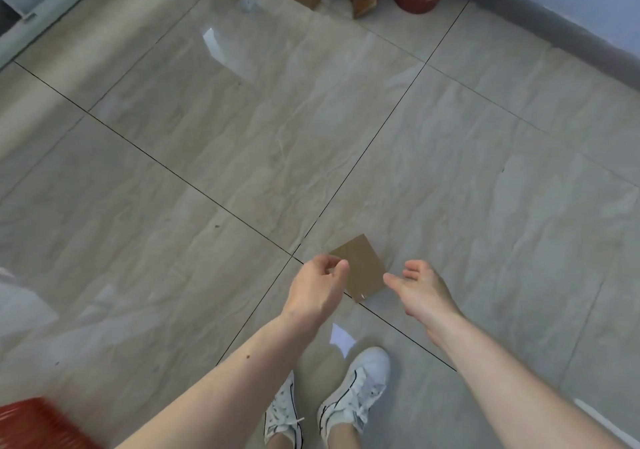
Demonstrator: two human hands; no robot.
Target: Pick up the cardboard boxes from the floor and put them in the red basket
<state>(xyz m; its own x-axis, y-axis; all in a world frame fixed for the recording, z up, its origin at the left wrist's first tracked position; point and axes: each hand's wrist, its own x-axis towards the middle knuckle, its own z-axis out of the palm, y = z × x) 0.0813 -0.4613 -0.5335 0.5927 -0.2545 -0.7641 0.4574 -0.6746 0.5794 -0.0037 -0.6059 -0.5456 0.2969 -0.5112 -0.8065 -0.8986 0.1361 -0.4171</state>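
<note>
Glossy tiled floor point(242, 158), cardboard box point(360, 268) between both hands; red basket point(38, 424) near-left

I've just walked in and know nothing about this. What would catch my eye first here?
Two bare arms reach down over a glossy tiled floor, the left hand and right hand held either side of a small flat cardboard box lying near a tile joint. Neither hand holds anything. White sneakers stand at the bottom, and a corner of the red basket peeks in at the bottom left.
</note>
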